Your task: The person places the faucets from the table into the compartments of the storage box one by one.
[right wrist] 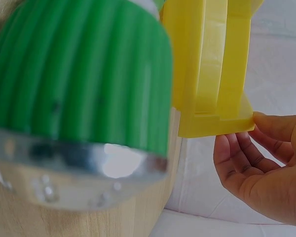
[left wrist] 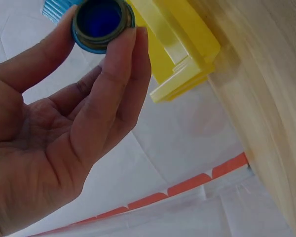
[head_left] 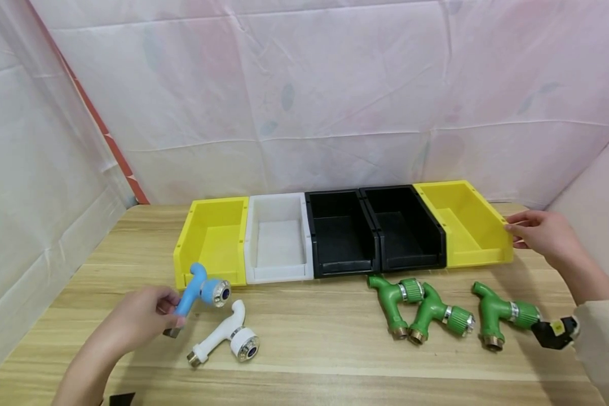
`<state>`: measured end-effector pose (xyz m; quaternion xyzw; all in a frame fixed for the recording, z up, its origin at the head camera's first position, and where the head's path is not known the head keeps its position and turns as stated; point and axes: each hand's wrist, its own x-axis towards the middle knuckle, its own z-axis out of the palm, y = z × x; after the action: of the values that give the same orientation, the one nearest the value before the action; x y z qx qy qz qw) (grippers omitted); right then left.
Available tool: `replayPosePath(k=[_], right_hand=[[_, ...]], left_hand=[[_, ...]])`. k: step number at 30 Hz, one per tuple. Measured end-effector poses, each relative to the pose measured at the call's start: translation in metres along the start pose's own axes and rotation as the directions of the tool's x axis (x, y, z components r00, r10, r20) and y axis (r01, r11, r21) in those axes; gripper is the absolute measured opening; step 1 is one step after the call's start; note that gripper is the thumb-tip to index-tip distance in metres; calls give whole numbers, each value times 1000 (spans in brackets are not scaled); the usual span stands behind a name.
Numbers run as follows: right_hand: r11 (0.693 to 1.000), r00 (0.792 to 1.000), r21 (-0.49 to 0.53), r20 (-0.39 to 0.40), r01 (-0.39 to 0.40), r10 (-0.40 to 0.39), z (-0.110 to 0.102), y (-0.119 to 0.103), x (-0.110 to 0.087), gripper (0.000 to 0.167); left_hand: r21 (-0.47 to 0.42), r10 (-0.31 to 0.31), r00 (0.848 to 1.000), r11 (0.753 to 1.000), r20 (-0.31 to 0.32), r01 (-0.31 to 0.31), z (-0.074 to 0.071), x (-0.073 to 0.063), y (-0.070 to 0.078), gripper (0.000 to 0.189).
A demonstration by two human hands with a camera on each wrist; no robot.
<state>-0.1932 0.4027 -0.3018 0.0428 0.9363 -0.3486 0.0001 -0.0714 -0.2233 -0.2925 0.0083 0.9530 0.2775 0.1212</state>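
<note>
My left hand (head_left: 144, 317) pinches a blue faucet (head_left: 189, 298) near its threaded end, with thumb and fingers around it. The faucet is tilted in front of the left yellow bin (head_left: 185, 248), its spout overlapping the bin's front in the head view. In the left wrist view the faucet's round open end (left wrist: 101, 22) faces the camera. A white faucet (head_left: 218, 337) lies on the table beside it. On the far right, my right hand (head_left: 548, 234) grips the side edge of the right yellow bin (head_left: 479, 256), thumb at its rim and fingertips against the outside.
Between the yellow bins stand a white bin (head_left: 279, 274) and two black bins (head_left: 342, 268) (head_left: 413, 262), all side by side. Green faucets (head_left: 391, 304) (head_left: 433, 313) (head_left: 494, 313) lie before the right-hand bins. A fabric curtain (head_left: 335, 84) rises behind the wooden table (head_left: 335, 344).
</note>
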Motion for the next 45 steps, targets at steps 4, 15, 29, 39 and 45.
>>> replayPosePath(k=[4, 15, 29, 39, 45], right_hand=[[1000, 1000, 1, 0, 2, -2, 0, 1, 1, 40], [999, 1000, 12, -10, 29, -29, 1, 4, 1, 38], [998, 999, 59, 7, 34, -35, -1, 7, 3, 41], [993, 999, 112, 20, 25, -27, -3, 8, 1, 37], [992, 1000, 124, 15, 23, -25, -3, 8, 1, 26]], left_hand=[[35, -8, 1000, 999, -25, 9, -1, 5, 4, 16], [31, -36, 998, 999, -60, 38, -6, 19, 10, 22], [28, -48, 995, 998, -87, 51, -8, 28, 20, 22], [32, -65, 994, 997, -85, 68, -11, 39, 28, 24], [32, -66, 994, 997, -89, 69, -14, 43, 30, 25]])
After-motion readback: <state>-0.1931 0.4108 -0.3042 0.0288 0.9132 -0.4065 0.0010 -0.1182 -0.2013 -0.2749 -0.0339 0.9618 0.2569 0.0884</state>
